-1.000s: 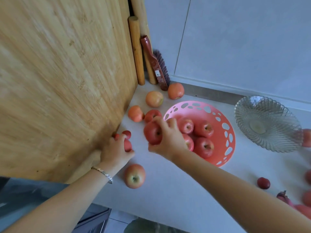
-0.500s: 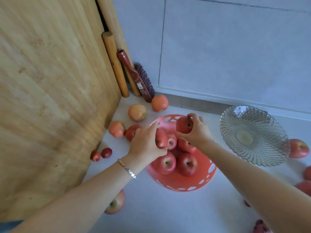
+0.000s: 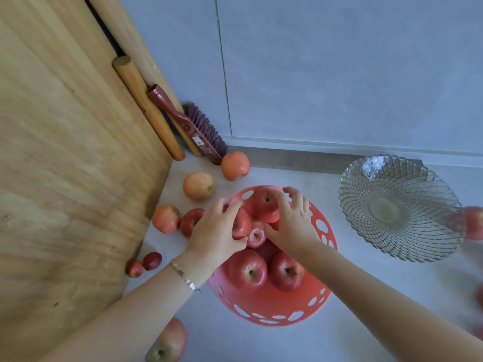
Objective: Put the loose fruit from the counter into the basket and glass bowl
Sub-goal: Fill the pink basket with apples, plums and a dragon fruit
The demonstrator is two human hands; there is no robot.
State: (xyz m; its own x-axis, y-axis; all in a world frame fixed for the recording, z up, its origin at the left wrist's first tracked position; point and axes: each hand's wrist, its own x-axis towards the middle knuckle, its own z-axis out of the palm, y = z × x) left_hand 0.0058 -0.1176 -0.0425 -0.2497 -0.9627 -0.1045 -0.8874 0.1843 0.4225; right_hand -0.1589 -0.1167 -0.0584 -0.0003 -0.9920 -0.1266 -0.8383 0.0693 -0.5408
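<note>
A pink perforated basket stands mid-counter with several red apples in it. My left hand grips a red apple over the basket's left side. Beside it, my right hand holds another red apple at the far rim, fingers spread over it. An empty glass bowl sits to the right. Loose fruit lies left of the basket: three orange-red apples, a red apple, two small plums and an apple near the front edge.
A large wooden board leans along the left. Two rolling pins and a brush stand in the back corner. Another apple lies behind the glass bowl at the right edge. A grey wall runs along the back.
Both hands have carried their apples from the basket's left side to over it and lowered them onto the pile. The view has shifted closer to the basket.
</note>
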